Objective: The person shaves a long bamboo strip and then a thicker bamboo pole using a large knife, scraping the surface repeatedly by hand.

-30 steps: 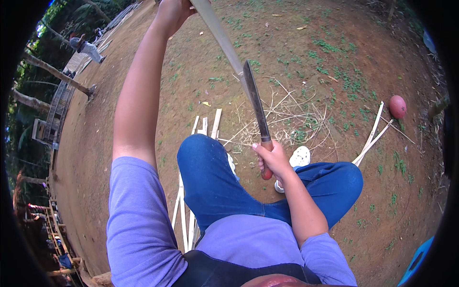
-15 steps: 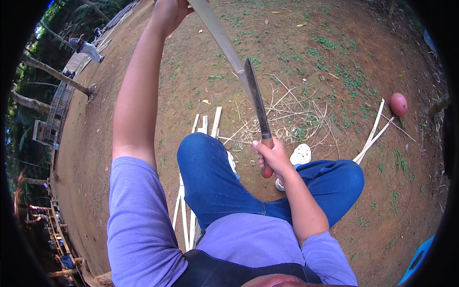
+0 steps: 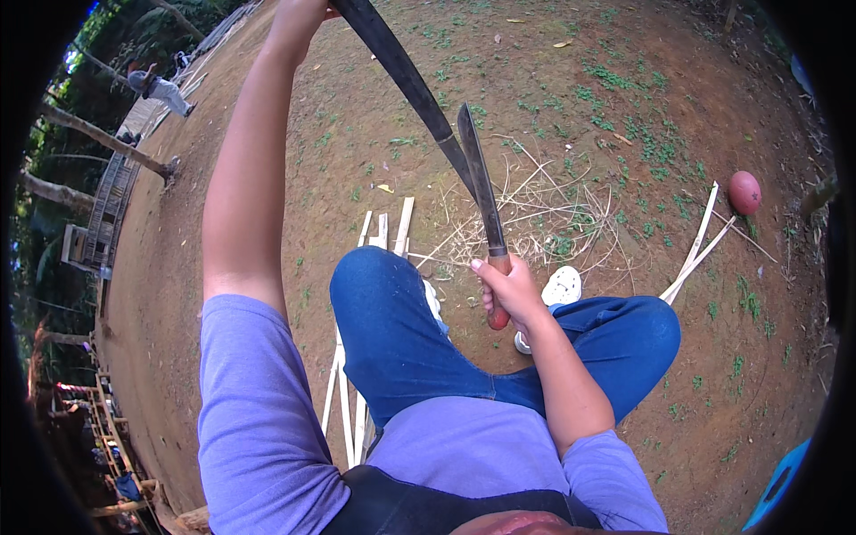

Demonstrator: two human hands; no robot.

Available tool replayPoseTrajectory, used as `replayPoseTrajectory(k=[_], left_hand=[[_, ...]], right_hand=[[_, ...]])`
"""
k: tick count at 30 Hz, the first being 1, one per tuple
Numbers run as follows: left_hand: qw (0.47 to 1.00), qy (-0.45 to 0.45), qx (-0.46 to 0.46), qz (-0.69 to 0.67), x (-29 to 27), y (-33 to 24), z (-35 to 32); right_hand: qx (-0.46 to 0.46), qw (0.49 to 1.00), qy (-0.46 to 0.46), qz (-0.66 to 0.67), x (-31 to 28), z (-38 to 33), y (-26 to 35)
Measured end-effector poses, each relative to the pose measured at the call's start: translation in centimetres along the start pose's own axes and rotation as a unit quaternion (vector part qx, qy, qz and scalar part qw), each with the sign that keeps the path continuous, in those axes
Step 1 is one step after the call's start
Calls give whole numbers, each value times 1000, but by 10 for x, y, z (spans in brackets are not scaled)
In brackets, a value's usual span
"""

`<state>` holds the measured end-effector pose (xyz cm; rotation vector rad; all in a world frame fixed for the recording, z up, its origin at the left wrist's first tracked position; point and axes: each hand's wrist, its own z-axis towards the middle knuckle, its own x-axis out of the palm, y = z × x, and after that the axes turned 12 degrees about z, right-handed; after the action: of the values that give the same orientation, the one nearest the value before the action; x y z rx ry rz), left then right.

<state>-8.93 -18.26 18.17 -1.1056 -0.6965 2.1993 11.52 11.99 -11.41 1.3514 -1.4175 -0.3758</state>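
Held up at the top edge is my left hand (image 3: 306,16), closed on the upper end of a long bamboo slat (image 3: 401,73); most of its fingers are cut off by the frame. The slat slants down to the right, its dark face showing, with a node partway along. My right hand (image 3: 512,287) grips the reddish-brown wooden handle of a machete (image 3: 482,183) between my knees. Its blade points up and crosses in front of the slat's lower part. I cannot tell whether blade and slat touch.
Thin shavings (image 3: 544,218) lie on the dirt beyond my feet. Pale bamboo strips (image 3: 404,223) lie by my left knee, and others (image 3: 694,254) lie right of my right knee, near a pink ball (image 3: 744,193). A person (image 3: 160,89) stands far left. Something blue (image 3: 778,486) is at lower right.
The slat has turned over in my left hand: its pale greenish face showed before, its dark face now. My left arm has shifted slightly left. The machete is almost unmoved.
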Motion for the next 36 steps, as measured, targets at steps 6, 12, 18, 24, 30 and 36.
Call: replayPoseTrajectory(k=[6, 12, 18, 24, 30, 36], left_hand=[[998, 27, 13, -58, 9, -14, -13], [998, 31, 27, -39, 26, -16, -24], [993, -111, 14, -20, 106, 79, -69], [953, 1, -158, -260, 156, 110, -130], [926, -1, -106, -362, 148, 155, -142], [926, 2, -95, -366, 140, 159, -147]], right_hand=[[-2, 1000, -3, 5, -3, -1, -1], [-13, 1000, -18, 2, -7, -4, 5], [-55, 996, -51, 56, -25, -2, 29], [-91, 989, -116, 31, -59, -22, 55], [-52, 986, -159, 0, -78, -37, 44], [-26, 988, -154, 11, -64, -24, 36]])
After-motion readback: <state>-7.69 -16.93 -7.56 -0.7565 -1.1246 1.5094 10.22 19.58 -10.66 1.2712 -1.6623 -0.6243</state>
